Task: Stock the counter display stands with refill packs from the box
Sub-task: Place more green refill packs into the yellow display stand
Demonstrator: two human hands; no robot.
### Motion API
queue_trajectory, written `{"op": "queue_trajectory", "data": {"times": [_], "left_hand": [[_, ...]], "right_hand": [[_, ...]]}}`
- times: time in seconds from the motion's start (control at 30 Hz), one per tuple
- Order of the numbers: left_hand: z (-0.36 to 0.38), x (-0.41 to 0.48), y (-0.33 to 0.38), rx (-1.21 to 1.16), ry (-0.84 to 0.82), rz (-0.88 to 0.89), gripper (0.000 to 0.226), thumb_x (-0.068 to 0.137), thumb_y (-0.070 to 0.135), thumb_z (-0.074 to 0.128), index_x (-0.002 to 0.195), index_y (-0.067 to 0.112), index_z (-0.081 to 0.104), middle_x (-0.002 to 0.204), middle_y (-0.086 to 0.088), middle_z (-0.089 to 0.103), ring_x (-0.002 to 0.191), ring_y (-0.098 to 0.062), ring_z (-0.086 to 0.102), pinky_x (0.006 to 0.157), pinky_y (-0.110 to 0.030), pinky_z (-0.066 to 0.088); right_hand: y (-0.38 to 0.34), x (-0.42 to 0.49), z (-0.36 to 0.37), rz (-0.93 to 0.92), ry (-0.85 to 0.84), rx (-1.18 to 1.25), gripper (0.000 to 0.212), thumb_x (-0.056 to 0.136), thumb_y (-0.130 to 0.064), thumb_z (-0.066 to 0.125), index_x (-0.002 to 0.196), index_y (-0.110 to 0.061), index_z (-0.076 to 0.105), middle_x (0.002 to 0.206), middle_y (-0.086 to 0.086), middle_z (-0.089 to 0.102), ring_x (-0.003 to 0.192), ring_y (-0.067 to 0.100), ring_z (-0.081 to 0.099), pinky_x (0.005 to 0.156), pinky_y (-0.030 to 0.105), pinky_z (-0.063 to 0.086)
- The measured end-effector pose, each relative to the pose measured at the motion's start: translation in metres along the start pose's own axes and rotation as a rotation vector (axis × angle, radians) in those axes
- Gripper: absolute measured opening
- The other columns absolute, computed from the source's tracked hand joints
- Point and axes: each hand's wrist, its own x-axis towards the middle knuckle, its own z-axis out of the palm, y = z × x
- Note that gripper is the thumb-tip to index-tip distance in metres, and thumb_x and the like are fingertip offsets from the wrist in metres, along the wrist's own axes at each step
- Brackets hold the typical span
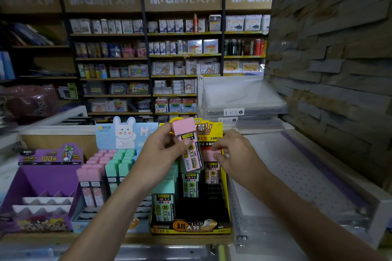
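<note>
My left hand (163, 152) grips a pink-capped refill pack (187, 144) and holds it up over the yellow and black display stand (191, 228). My right hand (233, 153) pinches the pink top of another refill pack (211, 170) standing in the back right slot of that stand. Green-capped packs (164, 199) stand in the stand's left and middle slots. The front right slots of the stand look dark and bare.
A blue bunny display stand (125, 133) with pink and green packs sits to the left. Further left is a purple display stand (40, 180). A clear lidded case (307, 178) lies on the counter at right, with stacked clear trays (241, 99) behind. Shelves of stationery fill the background.
</note>
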Motion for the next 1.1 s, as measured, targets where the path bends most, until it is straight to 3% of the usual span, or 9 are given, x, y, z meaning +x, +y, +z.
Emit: {"op": "queue_trajectory", "data": {"times": [0.1,0.2,0.37,0.47,0.57,0.7,0.8,1.0,1.1], "left_hand": [[-0.002,0.0,0.003,0.018,0.007,0.013,0.031,0.096,0.006,0.064,0.12,0.024,0.067,0.115,-0.025,0.065,0.098,-0.024,0.068,0.072,-0.017,0.054],[-0.004,0.001,0.006,0.06,0.013,0.02,0.028,0.095,0.007,0.066,0.115,0.025,0.068,0.114,-0.021,0.068,0.102,-0.024,0.068,0.078,-0.022,0.056],[-0.005,0.003,0.014,0.073,0.006,0.029,0.028,0.094,0.007,0.068,0.108,0.032,0.065,0.105,-0.027,0.063,0.086,-0.019,0.073,0.066,-0.019,0.054],[-0.004,0.005,0.017,0.084,-0.002,0.032,0.03,0.094,0.008,0.069,0.102,0.036,0.063,0.104,-0.023,0.068,0.09,-0.029,0.073,0.071,-0.029,0.058],[-0.003,0.007,0.021,0.088,0.004,0.025,0.029,0.093,0.008,0.069,0.103,0.034,0.059,0.099,-0.01,0.074,0.084,-0.024,0.074,0.066,-0.026,0.056],[0.002,0.01,0.027,0.138,-0.033,0.029,0.033,0.094,0.008,0.068,0.114,0.031,0.054,0.099,-0.007,0.075,0.082,-0.021,0.073,0.067,-0.027,0.056],[0.009,0.015,0.029,0.15,-0.036,0.044,0.034,0.095,0.006,0.067,0.119,0.026,0.052,0.098,-0.01,0.074,0.079,-0.019,0.071,0.064,-0.024,0.055],[0.02,0.024,0.025,0.15,-0.076,0.098,0.024,0.096,0.0,0.062,0.107,0.019,0.053,0.094,-0.011,0.074,0.078,-0.018,0.07,0.069,-0.028,0.057],[0.023,0.027,0.02,0.206,-0.102,0.112,0.022,0.098,0.003,0.06,0.1,0.023,0.053,0.095,-0.014,0.074,0.088,-0.032,0.069,0.082,-0.046,0.056]], "right_hand": [[0.0,-0.001,0.0,0.006,-0.004,-0.008,0.015,0.09,-0.015,0.068,0.103,-0.019,0.075,0.097,-0.005,0.051,0.091,0.01,0.051,0.08,0.02,0.039],[0.0,-0.003,-0.002,0.015,-0.018,-0.011,0.018,0.091,-0.016,0.067,0.107,-0.019,0.074,0.098,-0.007,0.05,0.093,0.01,0.053,0.082,0.02,0.041],[-0.001,-0.007,-0.012,0.058,-0.051,0.044,0.02,0.09,-0.021,0.068,0.109,-0.023,0.074,0.101,-0.006,0.056,0.092,0.01,0.056,0.084,0.024,0.047],[0.0,-0.016,-0.025,0.055,-0.048,0.04,0.013,0.088,-0.026,0.069,0.1,-0.026,0.074,0.097,-0.008,0.062,0.089,0.008,0.056,0.081,0.026,0.048],[0.001,-0.029,-0.045,0.021,0.021,0.032,0.004,0.084,-0.021,0.074,0.084,-0.025,0.073,0.082,-0.013,0.061,0.078,0.003,0.056,0.075,0.027,0.049],[0.004,-0.049,-0.072,0.056,0.049,-0.032,0.031,0.083,-0.024,0.073,0.061,-0.038,0.056,0.069,-0.016,0.053,0.068,0.001,0.055,0.065,0.022,0.043],[0.01,-0.065,-0.081,0.072,0.022,-0.085,0.043,0.087,-0.022,0.067,0.054,-0.038,0.045,0.066,-0.013,0.052,0.064,0.003,0.052,0.062,0.021,0.041],[0.021,-0.09,-0.078,0.154,0.006,-0.173,0.014,0.089,-0.025,0.068,0.075,-0.022,0.072,0.079,-0.007,0.06,0.071,0.004,0.055,0.065,0.024,0.049],[0.024,-0.095,-0.071,0.159,0.045,-0.145,0.014,0.083,-0.018,0.072,0.07,-0.022,0.07,0.077,-0.007,0.059,0.073,0.01,0.055,0.065,0.032,0.05]]}}
